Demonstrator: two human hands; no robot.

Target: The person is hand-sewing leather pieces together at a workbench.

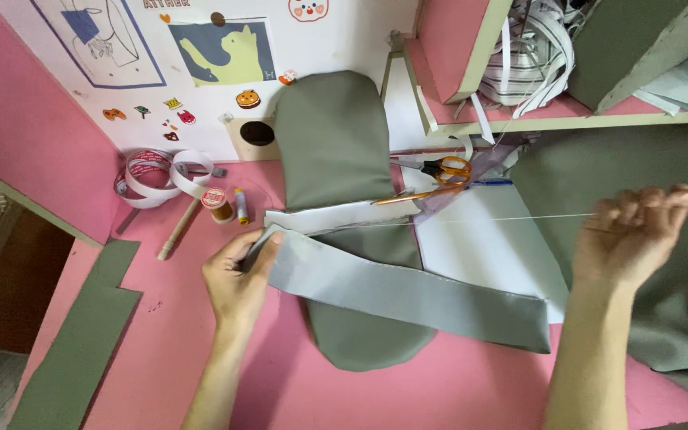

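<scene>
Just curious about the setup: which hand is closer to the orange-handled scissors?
Right hand, slightly: it's off to the scissors' right, pulling thread. Left hand sits lower left, pinching the grey strip.

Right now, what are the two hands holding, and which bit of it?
The left hand pinches the grey fabric strip at its left end. The right hand grips a thin thread at its right end, pulled taut.

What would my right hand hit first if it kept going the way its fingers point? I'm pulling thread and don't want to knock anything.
The right hand points right and slightly up. Ahead lies only the grey-green fabric spread flat beneath it, then the picture's edge. The way looks free, though height above the cloth is unclear.
</scene>
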